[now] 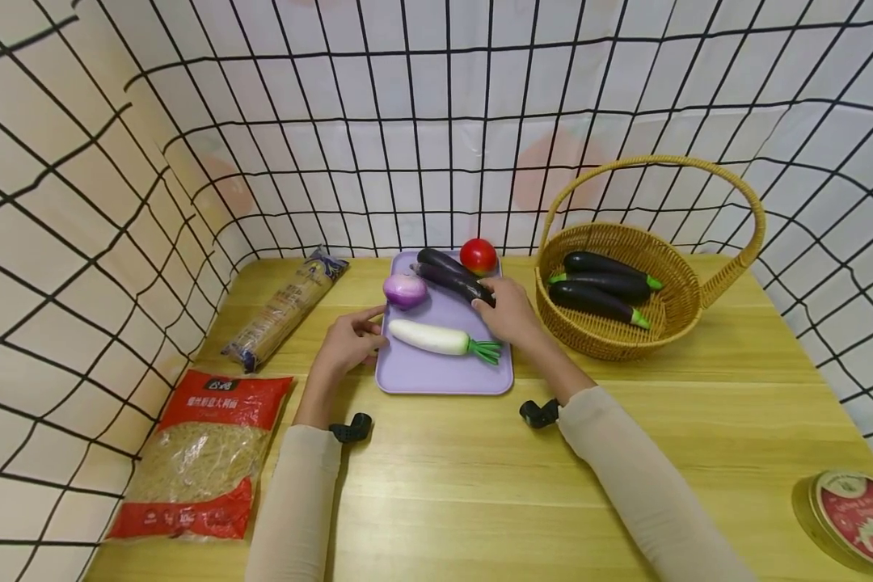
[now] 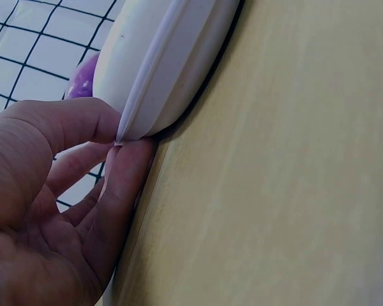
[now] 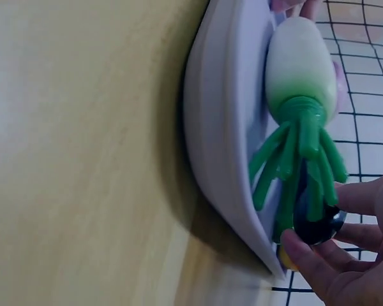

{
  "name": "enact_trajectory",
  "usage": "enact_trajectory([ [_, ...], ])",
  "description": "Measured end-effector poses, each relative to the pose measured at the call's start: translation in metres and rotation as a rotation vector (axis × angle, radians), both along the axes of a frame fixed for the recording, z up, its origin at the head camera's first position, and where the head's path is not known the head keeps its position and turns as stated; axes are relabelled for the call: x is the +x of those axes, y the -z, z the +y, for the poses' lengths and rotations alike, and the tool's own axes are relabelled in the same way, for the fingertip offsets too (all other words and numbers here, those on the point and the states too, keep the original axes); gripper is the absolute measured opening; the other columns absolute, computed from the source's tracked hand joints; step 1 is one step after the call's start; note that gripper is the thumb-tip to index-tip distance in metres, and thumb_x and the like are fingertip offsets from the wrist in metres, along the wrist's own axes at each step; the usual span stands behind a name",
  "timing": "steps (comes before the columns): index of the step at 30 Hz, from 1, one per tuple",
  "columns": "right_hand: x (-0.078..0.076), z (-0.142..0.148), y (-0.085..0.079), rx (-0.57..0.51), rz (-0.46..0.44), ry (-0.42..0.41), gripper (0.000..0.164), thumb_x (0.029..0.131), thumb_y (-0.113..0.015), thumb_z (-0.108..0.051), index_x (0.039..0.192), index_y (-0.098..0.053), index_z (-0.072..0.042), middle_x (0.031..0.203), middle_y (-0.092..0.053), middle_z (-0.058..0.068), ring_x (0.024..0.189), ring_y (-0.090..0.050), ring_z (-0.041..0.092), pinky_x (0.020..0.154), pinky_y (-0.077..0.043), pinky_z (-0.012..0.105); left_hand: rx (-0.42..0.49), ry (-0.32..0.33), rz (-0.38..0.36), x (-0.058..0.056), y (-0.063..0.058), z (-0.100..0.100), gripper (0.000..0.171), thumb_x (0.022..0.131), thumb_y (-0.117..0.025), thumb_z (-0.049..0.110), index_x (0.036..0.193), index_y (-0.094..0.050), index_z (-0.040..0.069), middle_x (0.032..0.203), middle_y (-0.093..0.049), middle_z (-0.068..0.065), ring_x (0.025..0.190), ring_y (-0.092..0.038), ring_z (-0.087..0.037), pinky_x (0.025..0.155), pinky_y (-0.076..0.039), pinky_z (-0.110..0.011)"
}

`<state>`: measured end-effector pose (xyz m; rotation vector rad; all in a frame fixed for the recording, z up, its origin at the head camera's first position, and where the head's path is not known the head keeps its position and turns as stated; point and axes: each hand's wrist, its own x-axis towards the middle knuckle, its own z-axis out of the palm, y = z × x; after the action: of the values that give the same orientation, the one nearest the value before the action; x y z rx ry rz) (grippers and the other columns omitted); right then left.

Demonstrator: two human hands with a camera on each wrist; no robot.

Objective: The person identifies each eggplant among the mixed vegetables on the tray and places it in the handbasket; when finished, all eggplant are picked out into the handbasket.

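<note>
A lilac tray point(image 1: 447, 380) lies on the table. My left hand point(image 1: 349, 341) pinches its left rim, thumb above and fingers beneath in the left wrist view. On the tray, my right hand point(image 1: 511, 311) holds the right end of a long dark eggplant point(image 1: 451, 280), its thumb and fingers around the rounded tip in the right wrist view. Another dark eggplant point(image 1: 436, 258) lies just behind it, partly hidden. A white radish point(image 1: 431, 337) with green stalks lies in front, a purple onion point(image 1: 406, 291) at the left, a red tomato point(image 1: 478, 255) at the back right corner.
Right of the tray stands a wicker basket point(image 1: 596, 346) with a tall handle and three eggplants point(image 1: 604, 283) inside. A noodle pack point(image 1: 284, 311) and a red pasta bag point(image 1: 202, 457) lie at left. A round tin point(image 1: 858, 517) sits front right. Black wire grid point(image 1: 407, 121) encloses the table.
</note>
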<state>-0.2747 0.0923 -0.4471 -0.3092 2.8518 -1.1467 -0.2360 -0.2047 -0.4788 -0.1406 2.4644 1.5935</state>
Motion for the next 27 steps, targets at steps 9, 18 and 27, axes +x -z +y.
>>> enact_trajectory([
  [9, 0.023, 0.016, -0.022, 0.008, 0.011, -0.037, 0.053, 0.103, -0.061, -0.024, 0.151, -0.051, -0.005, 0.148, -0.049, 0.024, 0.132, -0.049, 0.038, 0.113, -0.044, 0.057, 0.012, -0.003, -0.005, -0.001, -0.001, 0.001, 0.064, 0.089, -0.074, 0.007, 0.148, -0.059, 0.026, 0.11, -0.063, -0.012, 0.089, -0.063, -0.021, 0.069, -0.065, -0.035],
  [18, 0.04, 0.044, -0.043, 0.025, 0.101, -0.064, 0.049, 0.103, -0.06, -0.019, 0.149, -0.054, -0.006, 0.148, -0.05, 0.024, 0.135, -0.049, 0.041, 0.112, -0.044, 0.059, 0.011, 0.004, 0.004, 0.0, -0.001, 0.001, 0.064, 0.089, -0.074, 0.007, 0.149, -0.058, 0.025, 0.111, -0.063, -0.012, 0.09, -0.063, -0.021, 0.068, -0.066, -0.036],
  [27, 0.056, 0.086, -0.057, 0.016, 0.151, -0.079, 0.047, 0.107, -0.056, -0.019, 0.151, -0.051, -0.006, 0.145, -0.051, 0.024, 0.119, -0.053, 0.039, 0.096, -0.047, 0.054, -0.009, 0.009, 0.013, 0.001, -0.001, 0.0, 0.064, 0.089, -0.073, 0.008, 0.148, -0.059, 0.028, 0.11, -0.063, -0.012, 0.092, -0.063, -0.022, 0.068, -0.065, -0.035],
])
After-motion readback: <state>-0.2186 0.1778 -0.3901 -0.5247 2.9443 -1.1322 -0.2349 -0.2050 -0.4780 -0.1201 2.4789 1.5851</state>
